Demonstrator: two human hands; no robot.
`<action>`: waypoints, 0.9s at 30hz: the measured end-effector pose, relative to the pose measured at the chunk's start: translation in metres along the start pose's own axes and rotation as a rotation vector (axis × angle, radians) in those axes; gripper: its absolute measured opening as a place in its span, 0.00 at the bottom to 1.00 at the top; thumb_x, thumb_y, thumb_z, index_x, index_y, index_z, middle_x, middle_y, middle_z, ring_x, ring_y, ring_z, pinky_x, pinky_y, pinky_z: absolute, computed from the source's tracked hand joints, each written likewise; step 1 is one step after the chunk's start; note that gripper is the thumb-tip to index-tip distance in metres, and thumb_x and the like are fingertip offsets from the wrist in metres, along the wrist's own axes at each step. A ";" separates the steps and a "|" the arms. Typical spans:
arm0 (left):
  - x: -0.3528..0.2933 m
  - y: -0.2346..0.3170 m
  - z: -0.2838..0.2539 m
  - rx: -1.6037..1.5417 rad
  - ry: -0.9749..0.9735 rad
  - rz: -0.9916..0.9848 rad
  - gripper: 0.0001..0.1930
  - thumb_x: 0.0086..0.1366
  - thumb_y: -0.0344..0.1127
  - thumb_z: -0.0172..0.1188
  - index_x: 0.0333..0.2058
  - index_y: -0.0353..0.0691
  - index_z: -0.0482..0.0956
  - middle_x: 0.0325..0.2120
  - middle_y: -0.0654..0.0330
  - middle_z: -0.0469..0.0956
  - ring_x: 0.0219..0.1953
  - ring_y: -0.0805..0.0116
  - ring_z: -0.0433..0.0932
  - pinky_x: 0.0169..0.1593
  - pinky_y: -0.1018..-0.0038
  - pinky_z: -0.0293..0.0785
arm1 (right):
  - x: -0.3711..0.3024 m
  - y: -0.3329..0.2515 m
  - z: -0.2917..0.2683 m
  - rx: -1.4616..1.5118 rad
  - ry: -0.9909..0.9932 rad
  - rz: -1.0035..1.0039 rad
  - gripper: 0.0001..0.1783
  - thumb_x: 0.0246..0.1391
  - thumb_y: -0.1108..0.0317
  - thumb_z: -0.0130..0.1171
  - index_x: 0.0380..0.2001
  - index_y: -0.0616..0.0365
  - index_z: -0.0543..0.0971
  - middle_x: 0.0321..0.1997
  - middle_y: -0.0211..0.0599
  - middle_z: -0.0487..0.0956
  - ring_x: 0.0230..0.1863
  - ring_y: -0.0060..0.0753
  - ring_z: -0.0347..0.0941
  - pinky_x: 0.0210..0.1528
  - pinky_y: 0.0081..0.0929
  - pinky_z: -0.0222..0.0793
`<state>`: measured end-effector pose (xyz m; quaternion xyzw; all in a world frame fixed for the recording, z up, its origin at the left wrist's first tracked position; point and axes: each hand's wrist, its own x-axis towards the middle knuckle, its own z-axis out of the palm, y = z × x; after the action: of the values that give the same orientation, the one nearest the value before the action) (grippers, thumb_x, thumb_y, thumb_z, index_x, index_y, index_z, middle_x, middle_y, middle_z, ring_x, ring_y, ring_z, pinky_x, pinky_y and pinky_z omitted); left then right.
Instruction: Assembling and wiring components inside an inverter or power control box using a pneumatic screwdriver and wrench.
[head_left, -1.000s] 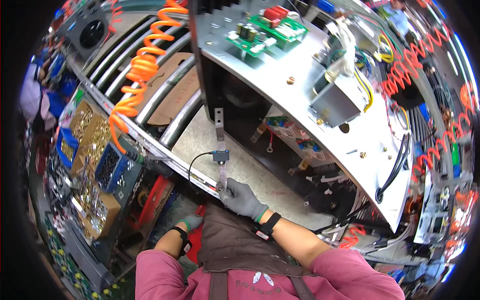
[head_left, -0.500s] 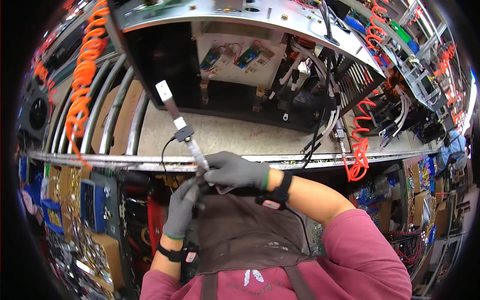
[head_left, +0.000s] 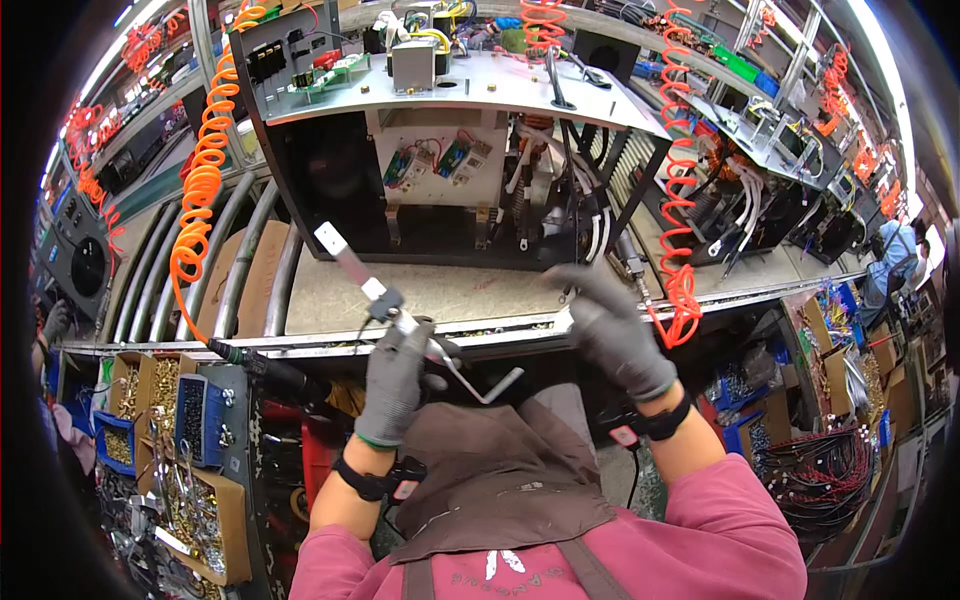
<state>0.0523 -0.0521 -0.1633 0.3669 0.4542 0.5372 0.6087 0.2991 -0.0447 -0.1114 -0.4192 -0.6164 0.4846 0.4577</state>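
Note:
My left hand (head_left: 394, 388), in a grey glove, is closed round a bent metal bar (head_left: 348, 258). A small dark block (head_left: 386, 305) sits around the bar just above my fingers. The flat upper end slants up and left over the bench edge; the angled lower end shows to the right of my hand, above the apron. My right hand (head_left: 618, 338), gloved as well, is apart from the bar. Its fingers stretch up and left over the front edge of the bench, slightly blurred, below an open-fronted black equipment cabinet (head_left: 350, 170).
Metal rollers (head_left: 238, 262) adjoin the bench (head_left: 420, 292) on the left. Orange coiled hoses (head_left: 205, 190) hang at both sides. A power tool (head_left: 285, 380) lies under the bench edge. Blue bins (head_left: 200, 420) with fasteners stand lower left; a bundle of wires (head_left: 825, 475) lies lower right.
My right hand has let go of the bar and moved right and up. My left hand now grips the bar near the block, and its angled lower end has come into sight.

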 end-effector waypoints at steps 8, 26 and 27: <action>0.046 0.069 -0.002 0.060 0.148 0.350 0.19 0.64 0.39 0.48 0.51 0.36 0.65 0.17 0.66 0.70 0.13 0.81 0.66 0.13 0.87 0.57 | 0.063 0.072 -0.089 -0.207 0.413 0.113 0.17 0.47 0.72 0.50 0.42 0.63 0.75 0.21 0.27 0.69 0.19 0.18 0.62 0.20 0.19 0.57; 0.156 -0.045 -0.033 -0.133 0.126 -0.106 0.10 0.58 0.29 0.58 0.38 0.39 0.68 0.29 0.60 0.75 0.26 0.73 0.76 0.22 0.81 0.75 | 0.142 0.011 0.001 0.041 -0.187 0.476 0.12 0.51 0.62 0.54 0.21 0.59 0.76 0.12 0.21 0.64 0.11 0.12 0.54 0.12 0.15 0.46; 0.154 -0.046 -0.036 -0.125 0.097 -0.111 0.09 0.58 0.29 0.58 0.36 0.37 0.68 0.31 0.59 0.74 0.27 0.73 0.76 0.25 0.81 0.77 | 0.141 0.008 0.001 0.070 -0.200 0.480 0.12 0.51 0.62 0.54 0.20 0.59 0.76 0.12 0.21 0.64 0.11 0.11 0.54 0.12 0.14 0.46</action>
<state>0.0343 0.0914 -0.2426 0.2762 0.4683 0.5471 0.6365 0.2664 0.0924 -0.0970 -0.4876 -0.5243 0.6393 0.2805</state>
